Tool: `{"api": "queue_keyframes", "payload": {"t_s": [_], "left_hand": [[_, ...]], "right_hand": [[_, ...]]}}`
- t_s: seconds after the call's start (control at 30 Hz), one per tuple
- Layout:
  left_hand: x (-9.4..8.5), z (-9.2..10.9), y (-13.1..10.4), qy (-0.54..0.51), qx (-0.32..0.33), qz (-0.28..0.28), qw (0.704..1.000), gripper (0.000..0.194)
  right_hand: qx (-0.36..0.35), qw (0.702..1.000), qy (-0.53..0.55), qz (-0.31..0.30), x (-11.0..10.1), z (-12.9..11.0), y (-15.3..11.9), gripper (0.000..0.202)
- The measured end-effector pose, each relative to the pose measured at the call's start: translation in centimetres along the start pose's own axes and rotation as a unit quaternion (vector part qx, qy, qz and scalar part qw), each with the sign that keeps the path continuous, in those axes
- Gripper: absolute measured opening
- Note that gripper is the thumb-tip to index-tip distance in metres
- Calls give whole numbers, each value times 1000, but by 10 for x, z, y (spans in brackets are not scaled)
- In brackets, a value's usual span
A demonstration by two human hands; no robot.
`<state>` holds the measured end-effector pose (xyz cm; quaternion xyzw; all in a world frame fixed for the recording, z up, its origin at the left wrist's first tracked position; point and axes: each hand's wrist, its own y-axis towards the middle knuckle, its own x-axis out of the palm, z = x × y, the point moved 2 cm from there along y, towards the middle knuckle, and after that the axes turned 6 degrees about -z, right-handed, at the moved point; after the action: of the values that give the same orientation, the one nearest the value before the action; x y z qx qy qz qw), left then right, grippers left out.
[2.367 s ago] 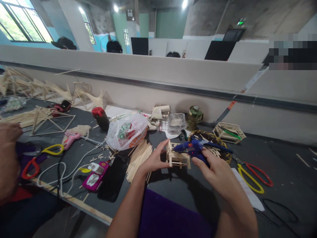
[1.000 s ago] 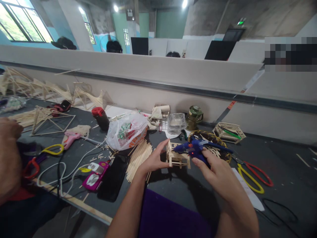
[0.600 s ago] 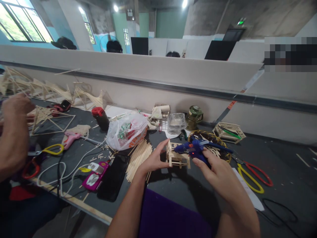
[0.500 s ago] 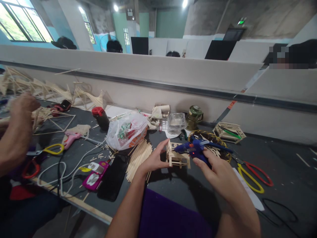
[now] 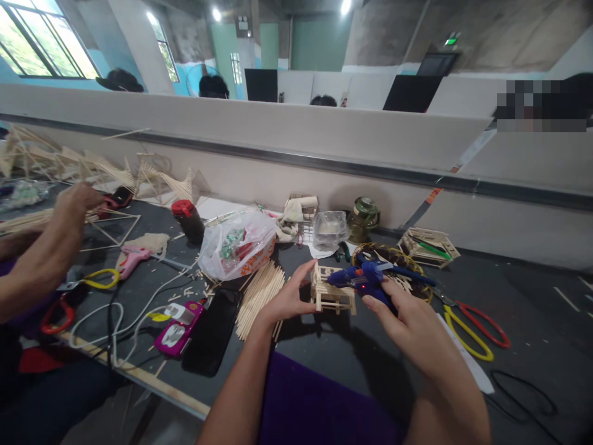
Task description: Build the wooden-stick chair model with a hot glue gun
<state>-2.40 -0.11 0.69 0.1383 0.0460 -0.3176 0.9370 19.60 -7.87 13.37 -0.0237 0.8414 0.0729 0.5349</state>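
Note:
My left hand (image 5: 291,296) grips the left end of a small wooden stick frame (image 5: 336,300), thumb low and fingers at the top. In my right hand (image 5: 403,309) is a blue glue gun (image 5: 364,278) with a small red light. Its nozzle points left and meets or hovers just over the top of the frame; I cannot tell which. Beside my left forearm lies a pile of thin wooden sticks (image 5: 262,296). A wire basket (image 5: 398,262) with stick pieces is behind the glue gun, partly hidden by it.
Scissors with red and yellow handles (image 5: 472,334) lie at the right. A phone (image 5: 212,334), a purple device (image 5: 178,334) and a plastic bag (image 5: 238,244) are left. A red-lidded bottle (image 5: 188,219) stands behind. A co-worker's arm (image 5: 55,247) reaches over stick structures (image 5: 162,182) at far left.
The co-worker's hand at far left has moved right and lower. My hands, the stick frame and the glue gun have barely shifted.

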Motion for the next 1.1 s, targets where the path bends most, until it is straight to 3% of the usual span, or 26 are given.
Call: {"api": "queue_keyframes", "payload": {"t_s": [0.43,1.1], "left_hand": [[0,2,0,-2,-1,2,1000,106],[1,0,0,-14,4,2,1000,105]], "right_hand": [[11,1000,11,-21,0,2,-1,38],[16,1000,-5,-4,-1,4,-2,41]]}}
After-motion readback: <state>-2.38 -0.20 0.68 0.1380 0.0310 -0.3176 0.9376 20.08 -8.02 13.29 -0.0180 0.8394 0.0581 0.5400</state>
